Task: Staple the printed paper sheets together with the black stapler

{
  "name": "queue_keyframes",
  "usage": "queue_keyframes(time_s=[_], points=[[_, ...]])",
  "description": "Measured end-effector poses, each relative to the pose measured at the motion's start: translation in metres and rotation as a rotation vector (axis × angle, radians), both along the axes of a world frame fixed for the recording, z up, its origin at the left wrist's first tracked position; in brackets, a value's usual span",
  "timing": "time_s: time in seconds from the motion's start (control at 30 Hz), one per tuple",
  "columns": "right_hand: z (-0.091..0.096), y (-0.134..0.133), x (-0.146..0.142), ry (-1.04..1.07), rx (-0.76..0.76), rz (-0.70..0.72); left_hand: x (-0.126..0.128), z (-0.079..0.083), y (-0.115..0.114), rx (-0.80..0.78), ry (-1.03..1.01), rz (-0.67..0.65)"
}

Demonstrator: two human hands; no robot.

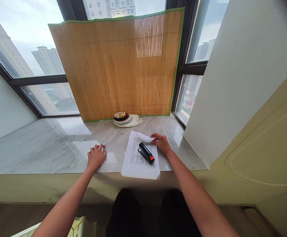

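Note:
Printed paper (130, 168) lies on the grey marble sill, its near end jutting past the front edge. On top of it rests a black stapler (145, 153) with an orange-red patch at its near end, set at a slant. My right hand (161, 143) is at the paper's upper right corner, thumb and fingers closed on the edge there. Whether it is one sheet or a stack, I cannot tell. To the left of the paper, my left hand (97, 156) lies on the sill with its fingers slightly bent and apart, holding nothing.
Behind the paper, a small pile of round plates or coasters (122, 119) sits on a pale oval board (136, 121). A bamboo mat (123, 65) with green edging leans against the window. A white wall (222, 92) closes off the right side. Below left is a pale green plastic item (78, 227).

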State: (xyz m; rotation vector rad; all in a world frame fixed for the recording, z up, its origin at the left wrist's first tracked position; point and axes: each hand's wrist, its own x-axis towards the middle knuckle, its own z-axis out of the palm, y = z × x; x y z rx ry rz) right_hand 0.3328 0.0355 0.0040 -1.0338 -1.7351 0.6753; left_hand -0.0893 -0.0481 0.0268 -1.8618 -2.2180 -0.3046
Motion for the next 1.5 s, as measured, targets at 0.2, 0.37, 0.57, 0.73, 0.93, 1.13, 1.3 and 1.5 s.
queue_keyframes(time_s=[0.2,0.37,0.57,0.73,0.93,1.13,1.3,1.5], points=[[-0.0027,0.0057,-0.0020,-0.012,-0.008,0.014,-0.0013,-0.0017,0.0002,0.007,0.008,-0.006],[-0.0018,0.0054,-0.0005,-0.073,0.006,-0.021,-0.0003,-0.0004,-0.0002,0.000,0.000,-0.006],[-0.0022,0.0058,0.0025,-0.201,0.033,-0.149,0.0020,0.0027,-0.0012,-0.023,-0.010,0.006],[-0.0046,0.0069,0.0025,-0.289,0.049,-0.162,0.0020,0.0021,-0.0019,-0.016,-0.001,0.007],[-0.0042,0.0056,0.0022,-0.370,0.074,-0.179,0.0009,0.0005,-0.0016,-0.003,0.007,0.001],[0.0005,-0.0004,-0.0028,-0.491,0.110,-0.042,0.0010,0.0006,-0.0010,-0.004,-0.005,0.001],[0.0005,0.0007,-0.0046,-0.545,0.092,-0.054,0.0011,0.0008,-0.0009,-0.007,-0.011,0.004],[-0.0014,-0.0012,-0.0067,-0.595,0.097,-0.010,0.0012,0.0011,-0.0004,-0.021,-0.005,0.011]])
